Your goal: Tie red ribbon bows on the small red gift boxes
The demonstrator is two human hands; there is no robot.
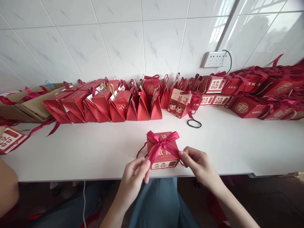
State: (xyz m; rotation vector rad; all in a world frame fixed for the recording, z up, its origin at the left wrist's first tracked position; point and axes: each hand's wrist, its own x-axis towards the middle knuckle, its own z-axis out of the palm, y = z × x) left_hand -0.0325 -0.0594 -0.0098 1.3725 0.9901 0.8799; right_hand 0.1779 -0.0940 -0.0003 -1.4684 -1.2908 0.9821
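Observation:
A red gift box (pixel 165 160) with gold and white lettering sits near the table's front edge, before my body. Across its top lies a crimson satin ribbon (pixel 162 143) tied in a bow, with two tails hanging towards me. My left hand (pixel 135 172) pinches the left tail between thumb and fingers at the box's front left corner. At the right side, my right hand (pixel 196 160) has the other tail pinched between thumb and forefinger. A twisted red cord (pixel 142 149) sticks out on the left of the box.
Rows of red gift boxes (pixel 120 104) line the wall; more with ribbons (pixel 249 106) are stacked at the right. A black elastic loop (pixel 194 123) lies behind my right hand. Another person's arm (pixel 8 186) is at the left, by a box (pixel 10 139). A power strip (pixel 215 59) hangs on the wall.

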